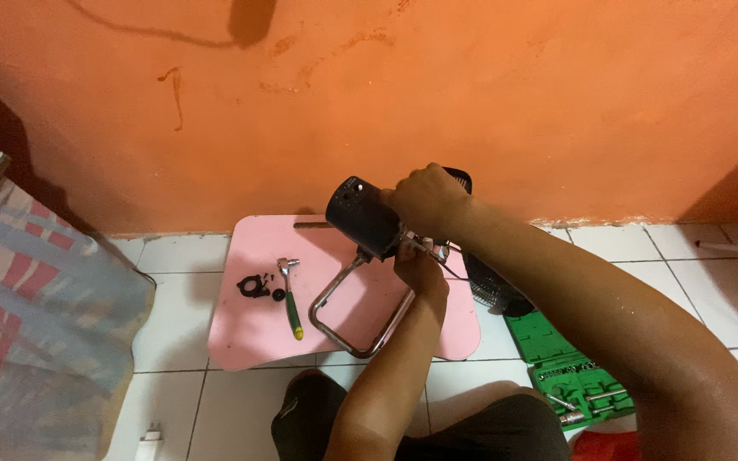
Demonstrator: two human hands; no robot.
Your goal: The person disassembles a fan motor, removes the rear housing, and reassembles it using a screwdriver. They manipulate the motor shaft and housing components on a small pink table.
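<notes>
While the person sat on the tiled floor (685,282) before a low pink table (254,337), both hands were busy on a small fan. The right hand (427,201) was wrapped around the top, fingers curled tight over the join between the black motor housing (360,215) and the grille (493,286) behind it, keeping the whole thing tilted above the table's far edge. Lower down, the left hand (420,269) was closed around what looked like a thin tool at the neck, just where the bent metal stand (360,307) met the motor; the tip was hidden, so I couldn't say what it bit on. By my reckoning this was the loosening stage at that joint, and the next move wanted a steady top hand against the twist. A green-handled ratchet (290,299) and small black parts (254,286) lay to the left, a green socket case (570,371) open on the tiles.
</notes>
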